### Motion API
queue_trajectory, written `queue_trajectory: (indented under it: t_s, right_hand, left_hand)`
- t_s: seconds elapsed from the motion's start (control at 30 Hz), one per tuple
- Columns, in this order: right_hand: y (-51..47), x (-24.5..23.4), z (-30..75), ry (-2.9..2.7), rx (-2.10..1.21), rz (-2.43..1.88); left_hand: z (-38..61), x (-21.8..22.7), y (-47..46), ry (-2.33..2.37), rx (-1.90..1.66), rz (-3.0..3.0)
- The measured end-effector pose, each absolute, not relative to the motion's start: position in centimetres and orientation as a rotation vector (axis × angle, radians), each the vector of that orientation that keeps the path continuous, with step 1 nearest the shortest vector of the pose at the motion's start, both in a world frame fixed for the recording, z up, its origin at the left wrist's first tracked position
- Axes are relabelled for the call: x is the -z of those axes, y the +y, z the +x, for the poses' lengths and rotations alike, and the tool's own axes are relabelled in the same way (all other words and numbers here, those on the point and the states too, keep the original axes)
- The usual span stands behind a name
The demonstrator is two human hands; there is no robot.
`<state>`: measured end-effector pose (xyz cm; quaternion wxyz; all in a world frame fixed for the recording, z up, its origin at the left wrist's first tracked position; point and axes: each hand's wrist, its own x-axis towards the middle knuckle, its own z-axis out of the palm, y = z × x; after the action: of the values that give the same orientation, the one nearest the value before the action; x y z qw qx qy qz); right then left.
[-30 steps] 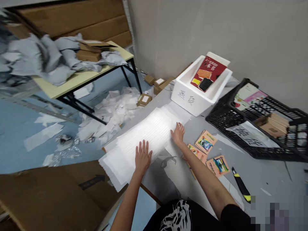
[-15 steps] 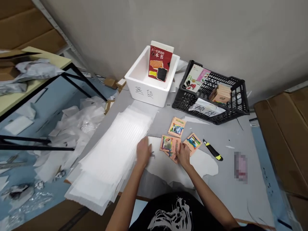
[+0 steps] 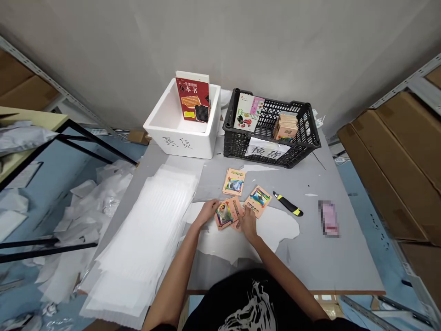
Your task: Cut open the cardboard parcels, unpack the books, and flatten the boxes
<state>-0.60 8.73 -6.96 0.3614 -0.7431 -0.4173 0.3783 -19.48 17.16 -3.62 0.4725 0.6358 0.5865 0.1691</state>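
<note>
Small orange booklets with picture covers lie on the table in front of me. My left hand (image 3: 207,212) has its fingers closed at the left edge of one booklet (image 3: 224,215). That booklet's right edge is between the fingers of my right hand (image 3: 248,224), which partly hides another booklet beneath it. Just right of this hand lies a tilted booklet (image 3: 259,198). Farther back is a small stack of booklets (image 3: 234,181). A torn white sheet (image 3: 275,231) lies under the hands.
White padded sleeves (image 3: 148,234) are piled at the left. Behind stand a white foam box (image 3: 186,146) with a red book (image 3: 194,99) and a black crate (image 3: 237,146) holding books. A yellow-black utility knife (image 3: 288,204) lies right, near a pixelated pink item (image 3: 329,218).
My left hand has moved right and now touches the booklet, which is turned anticlockwise. My right hand stays at its right side. The view has shifted right.
</note>
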Motion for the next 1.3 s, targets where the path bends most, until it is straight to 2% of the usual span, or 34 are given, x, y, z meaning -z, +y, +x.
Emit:
queue_trajectory:
  t_s: [0.1,0.27,0.53,0.7,0.93,1.13,1.3]
  right_hand:
    - [8.8,5.8,0.8,-0.852,-1.144,-1.764]
    - [9.0,1.6,2.8,-0.567,-1.236,-1.427]
    - [9.0,-4.2,5.0,-0.441,-1.179,-1.254]
    - [7.8,-5.1,5.7,-0.504,-1.195,-1.224]
    - [7.3,-5.4,6.8,-0.640,-1.119,-1.288]
    - [7.8,-6.7,7.3,-0.396,-1.283,-1.167]
    - [8.5,-7.1,7.4,-0.335,-1.227,-1.220]
  left_hand:
    - [-18.3,3.4,15.3,1.428,-0.593,1.393]
    - [-12.9,3.2,12.0,1.420,-0.866,1.128]
    - [-8.4,2.7,7.8,1.252,-0.936,0.921]
    - [-8.4,1.5,7.1,1.188,-0.873,1.014]
    - [-6.9,-0.8,8.3,1.087,-0.973,1.086]
    - [-6.9,-1.2,8.4,1.045,-0.948,1.149]
    - [-6.2,-1.6,8.3,1.092,-0.950,1.063]
